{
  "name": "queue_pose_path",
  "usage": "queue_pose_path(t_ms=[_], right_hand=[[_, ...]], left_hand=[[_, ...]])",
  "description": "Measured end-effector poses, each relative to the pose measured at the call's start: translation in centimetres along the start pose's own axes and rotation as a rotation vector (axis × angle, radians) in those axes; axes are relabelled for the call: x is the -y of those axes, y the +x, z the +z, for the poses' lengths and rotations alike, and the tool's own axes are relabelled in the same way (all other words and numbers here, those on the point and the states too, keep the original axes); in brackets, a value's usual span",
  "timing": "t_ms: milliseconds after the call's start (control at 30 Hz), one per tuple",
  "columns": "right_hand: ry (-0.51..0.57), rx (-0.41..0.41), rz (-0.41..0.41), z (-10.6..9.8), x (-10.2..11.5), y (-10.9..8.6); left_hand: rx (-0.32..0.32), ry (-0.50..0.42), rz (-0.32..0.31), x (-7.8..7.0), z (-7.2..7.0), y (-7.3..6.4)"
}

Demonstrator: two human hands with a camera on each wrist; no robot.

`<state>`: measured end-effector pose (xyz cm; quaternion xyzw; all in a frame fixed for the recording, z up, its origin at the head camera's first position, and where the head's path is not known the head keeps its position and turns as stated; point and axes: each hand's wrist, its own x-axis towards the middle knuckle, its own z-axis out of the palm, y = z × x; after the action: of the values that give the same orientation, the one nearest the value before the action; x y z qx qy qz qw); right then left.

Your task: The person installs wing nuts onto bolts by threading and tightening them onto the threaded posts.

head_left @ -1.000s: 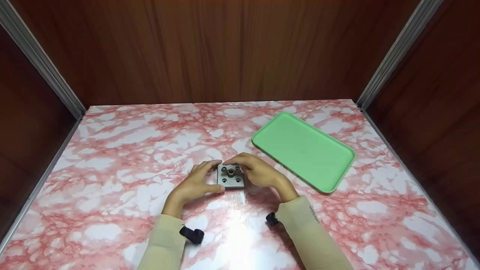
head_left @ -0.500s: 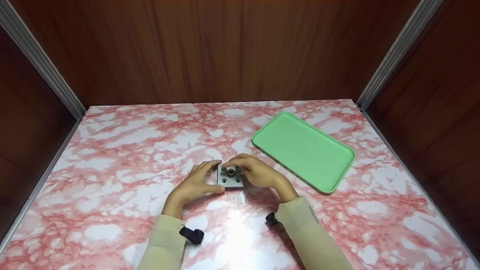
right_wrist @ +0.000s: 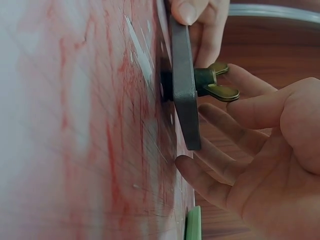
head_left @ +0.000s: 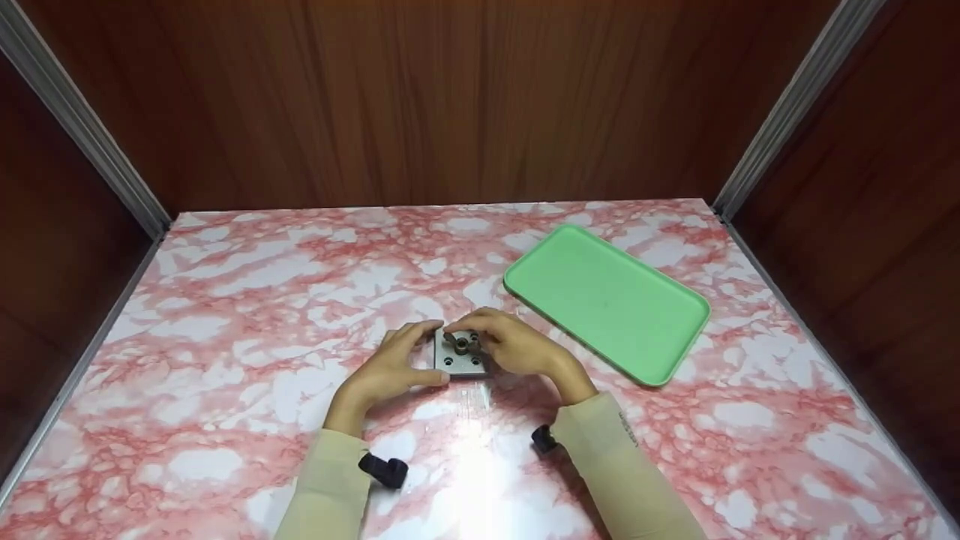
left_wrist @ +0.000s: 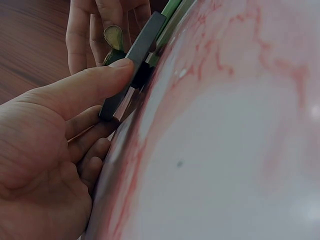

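Observation:
In the head view a square grey metal plate (head_left: 462,367) with holes near its corners lies flat at the middle of the table. A brass-coloured wing nut (right_wrist: 222,94) sits on a dark post at its centre. My left hand (head_left: 386,371) grips the plate's left side, thumb on the near edge and fingers at the far edge. With thumb and index finger at its wings, my right hand (head_left: 521,346) pinches the wing nut, other fingers spread beside the plate. Both wrist views show a dark stub under the plate, which stands slightly above the table.
A light green tray (head_left: 607,304) lies at an angle to the right, behind the right hand. The red-and-white marbled table (head_left: 247,300) is bounded by brown wood-grain panels (head_left: 450,105) at the back and both sides.
The wing nut has turned a little clockwise as seen from above, its right wing now nearer the person. The right fingertips shifted slightly; the left hand and plate stayed put.

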<state>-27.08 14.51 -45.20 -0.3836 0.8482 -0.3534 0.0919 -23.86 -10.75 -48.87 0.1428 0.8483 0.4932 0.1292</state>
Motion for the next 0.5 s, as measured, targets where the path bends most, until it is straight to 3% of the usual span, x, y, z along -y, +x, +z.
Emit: queue_pose_path(t_ms=[500], right_hand=[[-0.008,0.007,0.051,-0.11,0.25,-0.14]], left_hand=[[0.0,-0.009,0.008,0.11,-0.06,-0.02]])
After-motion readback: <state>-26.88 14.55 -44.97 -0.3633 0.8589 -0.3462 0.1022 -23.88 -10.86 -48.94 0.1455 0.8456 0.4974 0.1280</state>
